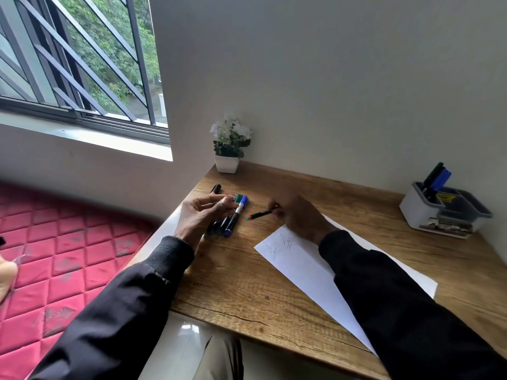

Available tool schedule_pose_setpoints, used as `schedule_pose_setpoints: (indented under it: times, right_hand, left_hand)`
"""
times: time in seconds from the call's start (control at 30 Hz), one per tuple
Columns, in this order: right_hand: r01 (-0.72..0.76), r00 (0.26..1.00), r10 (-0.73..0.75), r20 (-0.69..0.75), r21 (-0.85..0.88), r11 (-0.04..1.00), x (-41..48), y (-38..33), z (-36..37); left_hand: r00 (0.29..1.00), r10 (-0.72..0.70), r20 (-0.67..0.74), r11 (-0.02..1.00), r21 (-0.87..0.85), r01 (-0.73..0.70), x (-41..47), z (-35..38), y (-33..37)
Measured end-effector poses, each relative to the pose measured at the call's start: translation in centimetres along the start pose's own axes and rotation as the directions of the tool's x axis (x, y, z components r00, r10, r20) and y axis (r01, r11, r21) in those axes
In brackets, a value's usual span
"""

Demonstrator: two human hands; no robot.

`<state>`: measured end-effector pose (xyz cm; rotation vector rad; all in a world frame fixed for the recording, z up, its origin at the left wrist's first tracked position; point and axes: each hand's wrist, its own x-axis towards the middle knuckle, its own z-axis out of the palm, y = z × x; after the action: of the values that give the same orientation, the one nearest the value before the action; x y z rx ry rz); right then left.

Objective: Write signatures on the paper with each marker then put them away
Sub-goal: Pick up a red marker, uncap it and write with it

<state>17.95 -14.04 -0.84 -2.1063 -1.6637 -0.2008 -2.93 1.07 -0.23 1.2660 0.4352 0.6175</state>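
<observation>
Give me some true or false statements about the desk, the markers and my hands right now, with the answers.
1. The paper already bears handwriting. True.
2. The organizer holds no markers. False: black and blue markers stand in it.
3. The right hand pinches a green-ended marker. True.
4. The potted plant stands beside the organizer. False: it is in the desk's far left corner, against the wall.
5. A cluster of markers lies on the desk, partly under the left hand. True.
</observation>
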Motion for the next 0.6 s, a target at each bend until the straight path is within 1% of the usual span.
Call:
schedule_pose_setpoints:
  times: [0.07,0.17,0.23,0.27,0.33,0.37,0.5,0.6]
  right_hand:
    - [-0.089,0.993,0.098,-0.059,0.136,0.987,-0.5,0.1,-0.6]
    - [-0.137,0.971,0.191,-0.145,0.318,0.938,-1.3,-0.4,-1.9]
    - [-0.172,0.95,0.266,-0.165,0.437,0.883,-2.0,-0.7,-2.6]
    - [-0.191,0.937,0.312,-0.158,0.516,0.835,-2.3,-0.8,-2.9]
    - [-0.213,0.905,0.406,-0.123,0.696,0.686,-3.0,-0.8,-3.7]
    - [-0.214,0.889,0.445,-0.109,0.759,0.615,-3.4,-0.8,-4.0]
    - [-0.202,0.837,0.545,-0.048,0.899,0.389,-5.1,-0.6,-4.6]
    - [-0.21,0.809,0.588,0.006,0.938,0.278,-6.2,-0.3,-4.6]
  left_hand:
    - [1.0,0.006,0.014,1.0,0.021,-0.006,0.1,0.1,0.0]
    - [1.0,0.013,0.021,1.0,0.016,-0.013,0.3,0.6,0.0]
    - [0.999,0.02,0.029,1.0,0.005,-0.02,0.5,1.2,-0.1]
    - [0.999,0.026,0.038,1.0,0.002,-0.026,0.6,1.5,-0.1]
    - [0.997,0.041,0.065,0.999,0.004,-0.041,0.8,2.4,-0.3]
    - [0.995,0.048,0.084,0.999,0.011,-0.049,0.8,2.8,-0.3]
    - [0.98,0.066,0.189,0.988,0.125,-0.09,0.9,5.5,-0.6]
    - [0.964,0.041,0.264,0.972,0.214,-0.099,1.2,7.5,-0.8]
